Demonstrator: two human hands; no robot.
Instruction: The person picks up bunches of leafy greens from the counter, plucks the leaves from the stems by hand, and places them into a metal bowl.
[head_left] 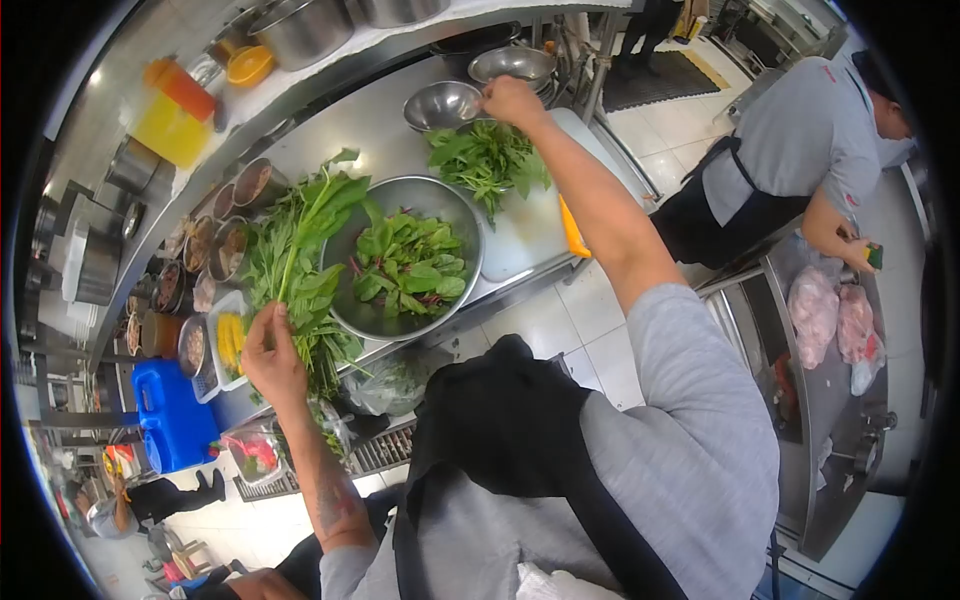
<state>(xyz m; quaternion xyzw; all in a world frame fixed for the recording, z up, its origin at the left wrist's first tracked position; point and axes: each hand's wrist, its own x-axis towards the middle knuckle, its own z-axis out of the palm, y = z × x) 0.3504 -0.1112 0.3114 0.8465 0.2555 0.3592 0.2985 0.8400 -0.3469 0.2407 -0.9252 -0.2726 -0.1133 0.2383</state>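
Observation:
In the head view my left hand [272, 350] pinches the lower end of a leafy green stem [295, 245], which stands up over a heap of long-stemmed greens. Right of it, a large steel bowl [470, 240] holds loose leaves [410, 265], some with reddish stems. Farther off, my right hand [512, 100] is closed at the edge of a small steel bowl [440, 106]; whatever its fingertips hold is hidden. Just below that hand, a pile of picked greens [485, 160] lies on a white cutting board [515, 240].
An orange handle [573, 228] lies at the board's edge. Containers of ingredients [230, 250] line the left of the counter, near a blue jug [172, 415]. A co-worker [790, 150] stands at the right, by a counter with bagged meat [815, 310].

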